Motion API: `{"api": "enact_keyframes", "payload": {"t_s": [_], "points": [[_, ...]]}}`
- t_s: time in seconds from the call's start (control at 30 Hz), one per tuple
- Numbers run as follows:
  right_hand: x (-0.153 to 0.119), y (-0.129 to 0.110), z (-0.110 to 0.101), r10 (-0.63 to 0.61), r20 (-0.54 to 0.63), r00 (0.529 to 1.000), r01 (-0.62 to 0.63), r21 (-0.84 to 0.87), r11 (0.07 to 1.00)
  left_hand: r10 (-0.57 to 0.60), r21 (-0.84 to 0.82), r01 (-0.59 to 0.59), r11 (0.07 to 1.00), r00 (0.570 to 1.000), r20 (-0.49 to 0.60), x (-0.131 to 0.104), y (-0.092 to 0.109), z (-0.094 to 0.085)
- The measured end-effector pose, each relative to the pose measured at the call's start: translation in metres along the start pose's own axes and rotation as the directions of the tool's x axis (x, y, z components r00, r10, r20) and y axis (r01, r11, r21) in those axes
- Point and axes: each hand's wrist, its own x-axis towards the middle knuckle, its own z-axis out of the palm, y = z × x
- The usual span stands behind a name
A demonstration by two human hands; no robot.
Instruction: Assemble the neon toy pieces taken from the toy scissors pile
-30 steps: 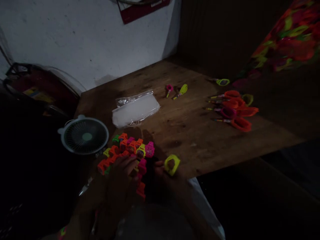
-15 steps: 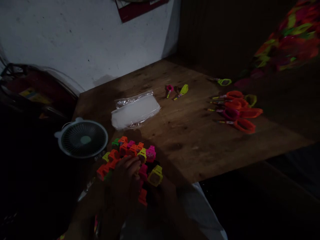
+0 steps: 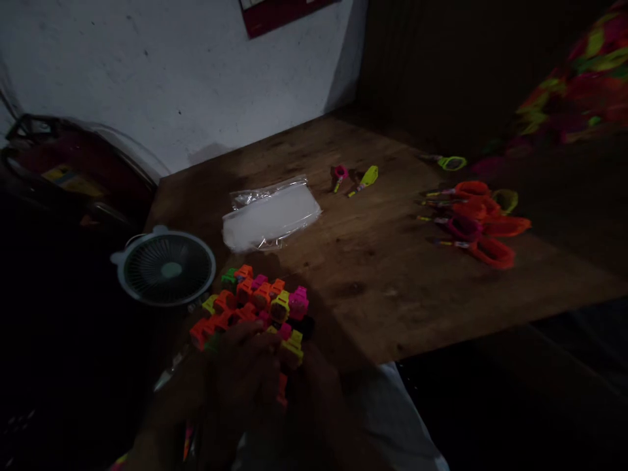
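A cluster of bright plastic toy watches (image 3: 245, 294) in orange, pink, green and yellow stands in rows at the table's near left edge. My left hand (image 3: 245, 366) is against the near side of this cluster, its fingers bent and close together; what they grip is hidden. From the right, my right hand (image 3: 318, 379) reaches in, its fingers mostly lost in the dark. At its fingertips is a yellow toy watch (image 3: 293, 348), which it appears to hold, close beside my left fingers. An orange piece (image 3: 282, 389) shows between the hands.
A clear plastic packet (image 3: 272, 216) with white contents lies on the wooden table (image 3: 353, 261). Left stands a round fan (image 3: 169, 269). Pink (image 3: 339, 175) and yellow (image 3: 366, 180) looped watches lie farther back; an orange and pink pile (image 3: 478, 219) lies right. A colourful heap (image 3: 579, 98) rises top right.
The yellow watch has moved left with my right hand, towards my left fingers. My left fingers have drawn back slightly from the cluster. The whole view has shifted a little.
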Motion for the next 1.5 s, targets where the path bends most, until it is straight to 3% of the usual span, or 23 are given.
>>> {"api": "enact_keyframes", "payload": {"t_s": [0.1,0.27,0.37,0.47,0.53,0.57,0.6,0.63,0.67,0.73,0.83,1.0,1.07,1.2,1.27,1.33,1.4,1.43,1.5], "points": [[-0.005,0.009,0.011,-0.035,0.022,0.999,0.038,-0.142,0.989,-0.019,-0.004,0.019,1.000,0.999,0.041,-0.002,0.004,0.004],[-0.016,0.020,0.025,-0.044,0.058,0.997,0.056,-0.217,0.975,-0.274,-0.132,0.252,0.959,0.944,-0.183,0.007,0.021,0.022],[-0.006,0.020,0.010,0.003,0.151,0.988,0.018,-0.140,0.990,-0.149,-0.070,0.138,0.988,0.970,-0.194,0.015,0.022,0.023],[0.036,0.022,-0.040,0.014,0.235,0.972,0.018,-0.134,0.991,0.041,0.057,-0.029,0.998,0.974,-0.222,0.020,0.016,0.023],[0.080,0.025,-0.092,0.158,0.129,0.979,-0.114,-0.297,0.948,0.093,0.055,-0.080,0.995,0.953,-0.288,0.022,0.012,0.030],[0.103,0.027,-0.120,0.275,-0.031,0.961,-0.260,-0.439,0.860,0.070,0.021,-0.066,0.998,0.938,-0.340,0.023,0.011,0.035],[0.126,0.030,-0.146,0.373,-0.233,0.898,-0.436,-0.577,0.691,0.038,-0.015,-0.047,0.999,0.920,-0.390,0.025,0.011,0.040],[0.146,0.034,-0.170,0.423,-0.355,0.834,-0.546,-0.648,0.531,0.009,-0.034,-0.027,0.999,0.900,-0.435,0.027,0.010,0.046],[0.162,0.038,-0.189,0.451,-0.445,0.774,-0.622,-0.667,0.410,-0.002,-0.031,-0.014,0.999,0.884,-0.467,0.029,0.009,0.051],[0.180,0.045,-0.210,0.446,-0.527,0.723,-0.676,-0.673,0.299,0.047,0.042,-0.029,0.999,0.854,-0.519,0.034,0.005,0.059],[0.171,0.050,-0.203,0.398,-0.518,0.757,-0.641,-0.708,0.298,0.081,0.110,-0.024,0.994,0.829,-0.554,0.038,0.000,0.067],[0.116,0.042,-0.161,0.342,-0.337,0.877,-0.432,-0.864,0.258,-0.064,-0.012,0.070,0.997,0.816,-0.575,0.036,0.002,0.073],[0.104,0.037,-0.156,0.371,-0.320,0.872,-0.428,-0.865,0.261,-0.094,-0.019,0.102,0.995,0.812,-0.576,0.036,0.003,0.073],[0.104,0.029,-0.168,0.429,-0.401,0.809,-0.547,-0.781,0.301,-0.206,-0.122,0.166,0.979,0.811,-0.548,0.040,0.006,0.066],[0.105,0.027,-0.173,0.456,-0.380,0.805,-0.571,-0.704,0.422,-0.223,-0.157,0.163,0.974,0.810,-0.542,0.042,0.008,0.063],[0.102,0.026,-0.167,0.445,-0.289,0.847,-0.529,-0.528,0.665,-0.202,-0.150,0.144,0.978,0.823,-0.530,0.043,0.010,0.062],[0.092,0.028,-0.149,0.415,-0.131,0.901,-0.433,-0.187,0.882,-0.218,-0.132,0.176,0.975,0.857,-0.466,0.042,0.010,0.062],[0.087,0.029,-0.135,0.402,-0.049,0.914,-0.401,0.020,0.916,-0.228,-0.121,0.195,0.973,0.874,-0.429,0.042,0.010,0.062],[0.077,0.032,-0.103,0.390,0.103,0.915,-0.399,0.372,0.838,-0.244,-0.113,0.217,0.970,0.894,-0.375,0.041,0.011,0.062]]}}
